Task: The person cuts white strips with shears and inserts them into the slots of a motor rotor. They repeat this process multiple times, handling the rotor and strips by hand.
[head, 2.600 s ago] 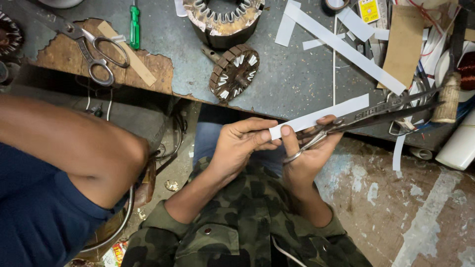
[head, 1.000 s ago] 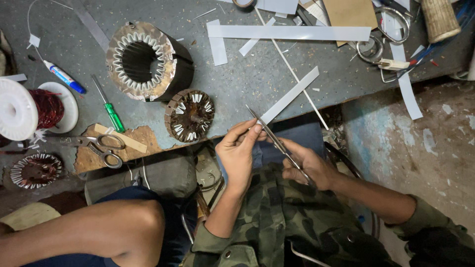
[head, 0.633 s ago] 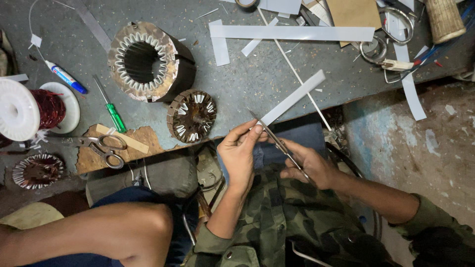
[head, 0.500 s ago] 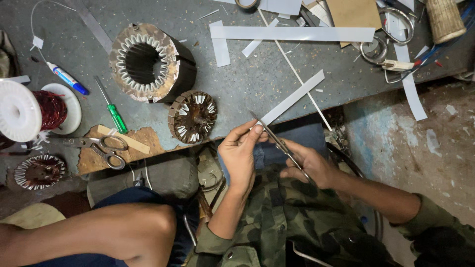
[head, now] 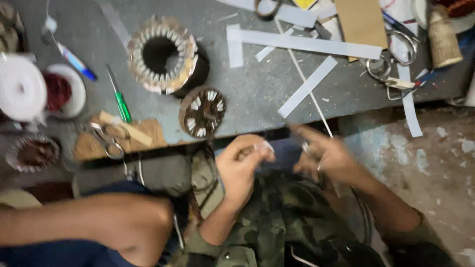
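The left hand pinched a small white paper scrap over the lap (light, floppy, best held by its edge), while the blurred right hand pointed, its grasp unclear.

You were in a motor-repair workshop: a slotted stator core, a wire spool, a green screwdriver and scissors littered your grey worktop.
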A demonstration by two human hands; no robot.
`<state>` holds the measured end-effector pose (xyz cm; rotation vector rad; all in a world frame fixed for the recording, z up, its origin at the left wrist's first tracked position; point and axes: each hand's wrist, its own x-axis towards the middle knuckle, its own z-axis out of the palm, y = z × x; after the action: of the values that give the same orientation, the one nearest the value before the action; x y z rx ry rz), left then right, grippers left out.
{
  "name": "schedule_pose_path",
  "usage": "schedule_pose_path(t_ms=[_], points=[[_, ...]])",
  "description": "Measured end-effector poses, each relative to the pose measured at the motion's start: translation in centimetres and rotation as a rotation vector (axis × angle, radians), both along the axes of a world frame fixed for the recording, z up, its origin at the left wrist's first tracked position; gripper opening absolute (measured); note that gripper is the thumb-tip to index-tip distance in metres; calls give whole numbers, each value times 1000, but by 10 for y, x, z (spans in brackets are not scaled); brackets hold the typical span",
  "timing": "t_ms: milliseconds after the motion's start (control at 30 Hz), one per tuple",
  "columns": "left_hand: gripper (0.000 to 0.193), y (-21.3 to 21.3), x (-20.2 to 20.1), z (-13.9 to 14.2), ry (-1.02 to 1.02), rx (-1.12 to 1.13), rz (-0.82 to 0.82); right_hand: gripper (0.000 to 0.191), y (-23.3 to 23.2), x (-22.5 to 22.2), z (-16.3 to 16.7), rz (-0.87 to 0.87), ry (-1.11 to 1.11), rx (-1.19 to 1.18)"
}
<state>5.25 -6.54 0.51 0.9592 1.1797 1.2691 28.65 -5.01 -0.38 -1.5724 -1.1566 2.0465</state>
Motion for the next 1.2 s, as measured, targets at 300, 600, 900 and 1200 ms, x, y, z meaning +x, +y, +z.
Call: schedule_pose_path(t_ms=[300, 600, 900, 1200], points=[[31, -77, -65, 68, -422, 850, -579, 77, 87, 6, 35, 459, -964, 1053], [11, -50, -72, 58, -136, 662, -484, 37, -4, -51, 48, 62, -379, 1218], [13, -34, -35, 34, -540, -60, -95, 16, -24, -111, 32, -365, 205, 1054], [17, -33, -63, 30, 148, 247, 31, 21, -13, -110, 38, -131, -41, 1091]])
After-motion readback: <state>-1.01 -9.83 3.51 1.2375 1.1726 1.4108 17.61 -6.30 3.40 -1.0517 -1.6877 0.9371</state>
